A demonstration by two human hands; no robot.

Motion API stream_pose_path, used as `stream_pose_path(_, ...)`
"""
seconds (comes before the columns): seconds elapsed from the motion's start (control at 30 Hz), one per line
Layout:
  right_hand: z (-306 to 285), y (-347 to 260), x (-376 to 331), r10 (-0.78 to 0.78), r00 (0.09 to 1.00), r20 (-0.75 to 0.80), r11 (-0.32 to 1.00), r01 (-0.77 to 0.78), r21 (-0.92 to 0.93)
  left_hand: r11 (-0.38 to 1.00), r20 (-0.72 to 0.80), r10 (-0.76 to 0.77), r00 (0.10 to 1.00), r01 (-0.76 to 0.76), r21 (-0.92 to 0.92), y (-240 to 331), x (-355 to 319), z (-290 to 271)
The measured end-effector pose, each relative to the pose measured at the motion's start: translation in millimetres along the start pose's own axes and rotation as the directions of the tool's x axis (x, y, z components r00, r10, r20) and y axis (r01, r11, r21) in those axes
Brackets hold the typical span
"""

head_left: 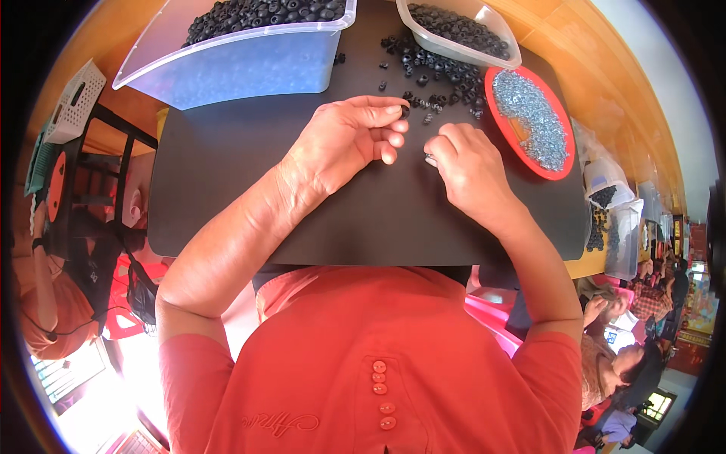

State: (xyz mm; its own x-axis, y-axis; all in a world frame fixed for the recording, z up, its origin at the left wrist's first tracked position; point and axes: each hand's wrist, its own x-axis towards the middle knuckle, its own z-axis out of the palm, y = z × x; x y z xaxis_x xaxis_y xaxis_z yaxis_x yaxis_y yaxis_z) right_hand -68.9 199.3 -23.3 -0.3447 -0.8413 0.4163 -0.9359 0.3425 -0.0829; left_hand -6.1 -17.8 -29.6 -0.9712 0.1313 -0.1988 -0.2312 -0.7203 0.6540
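My left hand [348, 140], palm partly turned up, pinches a small round black plastic part [405, 112] between thumb and forefinger; its other fingers curl loosely. Just to the right, my right hand [473, 170] is closed, thumb and fingertips pressed together. A tiny pale glint shows at those fingertips, too small to name. Both hands are above the dark tabletop [363, 219], a short way apart. Beyond them lies a spread of loose black parts [446, 72], with a few clear small pieces [429, 113] at its near edge.
A large clear tub [257, 64] of black parts stands at the far left, and a smaller clear container [461, 49] at the far right. A red oval tray [563, 129] holds many small clear bluish pieces. More boxes [624, 238] and other people are to the right; another person sits left.
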Motion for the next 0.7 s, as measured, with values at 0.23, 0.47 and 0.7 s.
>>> stream_pose_path(0.23,-12.7,-0.8,7.9,0.277,0.959,-0.065,0.862,-0.218,0.458,0.983,-0.053,-0.038,0.998,0.047,0.177,-3.3,-7.3,12.2)
stream_pose_path(0.47,-10.0,-13.2,24.2,0.269,0.961,-0.071,0.805,-0.183,0.564,0.984,-0.038,-0.026,0.999,0.032,0.176,-4.8,-8.5,14.2)
stream_pose_path(0.7,-18.1,-14.2,29.9,0.224,0.973,-0.055,0.797,-0.150,0.585,0.986,-0.079,0.015,0.997,-0.002,0.167,-5.4,-10.4,16.6)
